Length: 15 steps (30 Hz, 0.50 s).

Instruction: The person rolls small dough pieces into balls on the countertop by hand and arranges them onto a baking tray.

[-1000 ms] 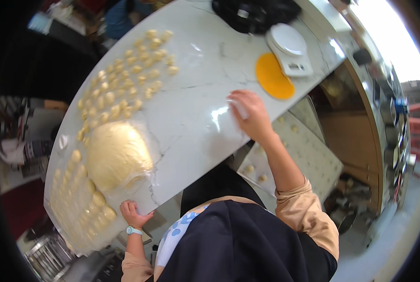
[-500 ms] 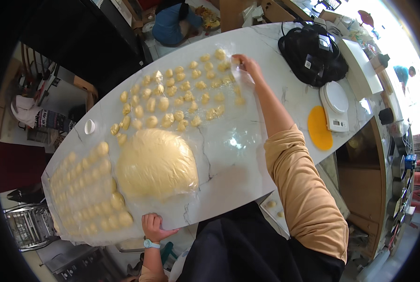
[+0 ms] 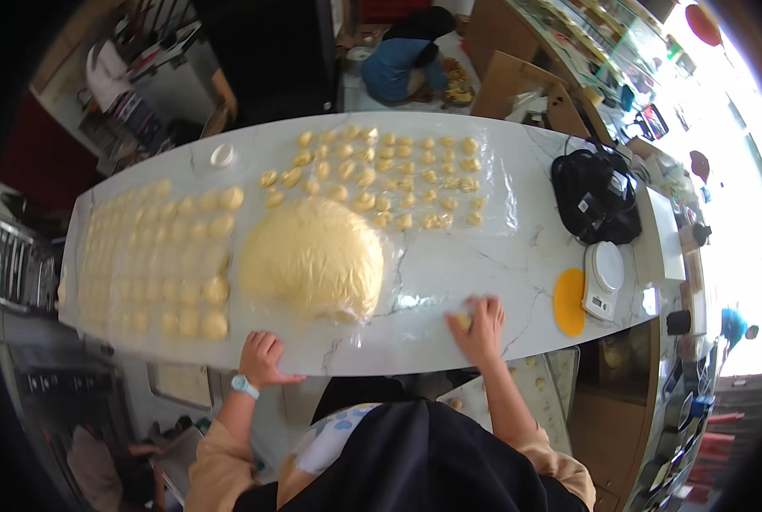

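The left hand (image 3: 263, 357) is laid on the edge of the table (image 3: 517, 282), thumb spread rightward, nothing gripped. The right forearm (image 3: 510, 403) is extended forward; in the curled, blurred fingers of the right hand (image 3: 480, 328), a small dough piece (image 3: 460, 322) is held, right of the big dough mass (image 3: 312, 260).

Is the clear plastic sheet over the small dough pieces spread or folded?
Spread. The clear plastic sheet lies over the small dough pieces, and its right edge reaches past them on the marbled table.
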Tool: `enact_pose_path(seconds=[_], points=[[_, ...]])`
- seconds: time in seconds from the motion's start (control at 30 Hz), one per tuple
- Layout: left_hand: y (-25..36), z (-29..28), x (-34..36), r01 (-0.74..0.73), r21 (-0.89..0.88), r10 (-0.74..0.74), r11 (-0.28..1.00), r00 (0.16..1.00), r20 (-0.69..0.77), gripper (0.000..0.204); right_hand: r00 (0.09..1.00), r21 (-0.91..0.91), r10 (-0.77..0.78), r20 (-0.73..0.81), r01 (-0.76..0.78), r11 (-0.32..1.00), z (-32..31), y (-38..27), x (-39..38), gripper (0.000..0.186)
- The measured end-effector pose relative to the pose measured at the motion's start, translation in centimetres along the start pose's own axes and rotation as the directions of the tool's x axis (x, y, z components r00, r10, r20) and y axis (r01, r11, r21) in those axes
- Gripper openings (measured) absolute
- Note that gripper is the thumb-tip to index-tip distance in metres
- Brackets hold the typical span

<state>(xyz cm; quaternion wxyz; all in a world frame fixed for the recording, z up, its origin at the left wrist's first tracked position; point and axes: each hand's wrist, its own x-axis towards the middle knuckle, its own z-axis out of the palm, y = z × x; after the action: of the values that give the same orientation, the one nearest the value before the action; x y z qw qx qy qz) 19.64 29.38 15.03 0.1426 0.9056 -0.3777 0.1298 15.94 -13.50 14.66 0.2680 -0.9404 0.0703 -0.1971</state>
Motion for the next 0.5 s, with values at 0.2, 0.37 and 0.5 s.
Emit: enact_pose_path(seconds=[0.2,0.37,0.5], points=[[0.0,1.3,-0.8,0.066,0.009,-0.066,0.998,0.996,0.054,0.068,0.954,0.279,-0.086,0.288,0.002,0.960,4.5,-3.1,0.1,0.010],[0.7,1.0,-1.0,0.088,-0.026,-0.088,0.996,0.996,0.032,0.067,0.984,0.046,-0.175,-0.033,0.176,0.983,1.3,3.9,0.8,0.006],[1.5,1.7,0.1,0.068,-0.030,-0.068,0.997,0.998,0.000,0.066,1.000,0.191,-0.007,-0.003,0.007,0.981,4.0,1.6,5.4,0.008]])
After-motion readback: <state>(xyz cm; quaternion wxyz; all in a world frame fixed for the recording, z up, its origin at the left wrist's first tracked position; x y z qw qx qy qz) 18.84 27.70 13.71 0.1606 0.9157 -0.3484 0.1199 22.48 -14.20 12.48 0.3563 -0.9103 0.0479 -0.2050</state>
